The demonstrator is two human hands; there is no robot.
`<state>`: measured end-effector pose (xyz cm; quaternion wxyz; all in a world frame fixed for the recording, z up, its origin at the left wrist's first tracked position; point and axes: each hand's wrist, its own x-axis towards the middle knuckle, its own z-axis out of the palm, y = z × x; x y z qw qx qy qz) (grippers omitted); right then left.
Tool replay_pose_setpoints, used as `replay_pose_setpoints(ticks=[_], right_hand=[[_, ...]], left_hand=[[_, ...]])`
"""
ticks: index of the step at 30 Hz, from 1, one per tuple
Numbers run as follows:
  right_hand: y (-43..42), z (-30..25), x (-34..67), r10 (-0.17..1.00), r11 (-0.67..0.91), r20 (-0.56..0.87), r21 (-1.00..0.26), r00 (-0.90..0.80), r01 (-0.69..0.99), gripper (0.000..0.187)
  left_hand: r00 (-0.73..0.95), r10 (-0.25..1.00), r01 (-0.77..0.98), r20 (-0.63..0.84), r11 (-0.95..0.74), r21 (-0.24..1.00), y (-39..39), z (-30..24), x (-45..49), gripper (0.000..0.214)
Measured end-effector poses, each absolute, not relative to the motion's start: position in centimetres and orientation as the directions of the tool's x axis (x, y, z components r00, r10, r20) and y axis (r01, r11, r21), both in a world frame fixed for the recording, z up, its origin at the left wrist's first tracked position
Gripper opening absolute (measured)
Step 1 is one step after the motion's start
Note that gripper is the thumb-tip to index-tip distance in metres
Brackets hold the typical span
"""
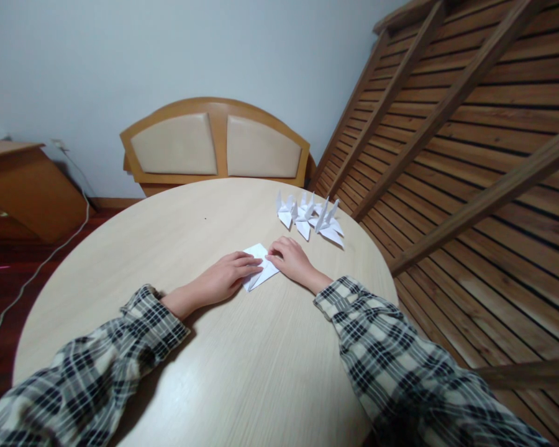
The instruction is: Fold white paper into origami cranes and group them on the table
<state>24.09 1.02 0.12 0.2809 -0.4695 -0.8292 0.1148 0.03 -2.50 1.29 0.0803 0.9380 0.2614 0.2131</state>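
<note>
A small white sheet of folded paper [266, 272] lies on the round table, its corners turned at an angle to me. My left hand [221, 277] rests on its left side with the fingers stretched out flat over it. At the paper's right edge, my right hand [294, 259] has its fingers curled together, pinching the paper. The fingers cover part of the folds. Just beyond my right hand stand several white paper cranes [304, 218], grouped close together with their points up.
The pale wooden round table [168, 236] fills the middle. Behind it is a headboard [221, 143] with two cream panels against the wall. Wooden slats [447, 167] lean along the right. A desk [32, 186] and a white cable [41, 267] are at the left.
</note>
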Motion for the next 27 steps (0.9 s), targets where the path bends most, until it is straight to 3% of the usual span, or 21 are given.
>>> replay_pose_setpoints(ticks=[27], right_hand=[[0.9,0.2,24.1,0.843,0.533,0.357,-0.456,-0.402,0.713,0.006]], left_hand=[[0.752,0.532,0.414,0.389,-0.840,0.350,-2.8,2.3,0.3,0.026]])
